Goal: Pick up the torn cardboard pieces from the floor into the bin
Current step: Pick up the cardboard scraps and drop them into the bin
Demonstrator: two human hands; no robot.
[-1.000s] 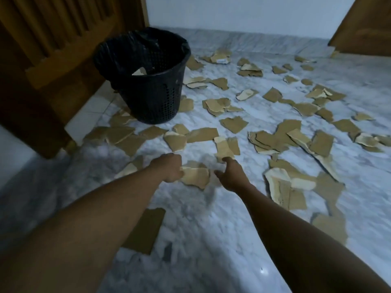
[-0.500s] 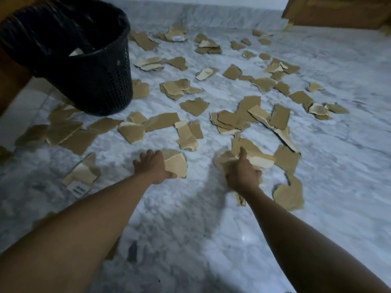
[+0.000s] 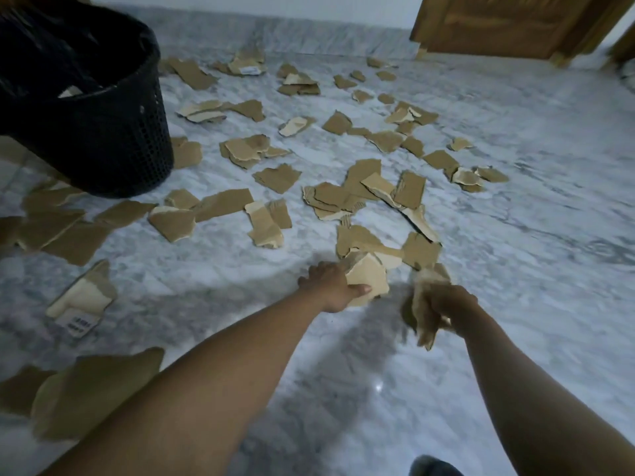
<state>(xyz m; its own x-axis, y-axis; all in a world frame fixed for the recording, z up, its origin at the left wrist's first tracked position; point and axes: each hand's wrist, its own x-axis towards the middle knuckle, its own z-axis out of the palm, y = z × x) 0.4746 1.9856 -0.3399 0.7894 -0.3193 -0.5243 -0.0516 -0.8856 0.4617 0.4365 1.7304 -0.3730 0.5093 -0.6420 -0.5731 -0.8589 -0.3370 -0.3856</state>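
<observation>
Near centre, left hand [image 3: 335,286] pinches a pale piece [image 3: 367,278]; right hand [image 3: 450,304] clutches blurred scraps [image 3: 424,317]. Squeeze both loads tight, add the pile [image 3: 360,240] just beyond, then dump in the bin [image 3: 113,142], far left.

We are seeing tan-brown torn cardboard pieces [image 3: 223,206], some showing paler cream faces, on a grey-and-white veined marble floor [image 3: 515,252]; the black bin [image 3: 113,142] is showing a mesh grid, the wooden door [image 3: 498,22] looking golden-brown.
</observation>
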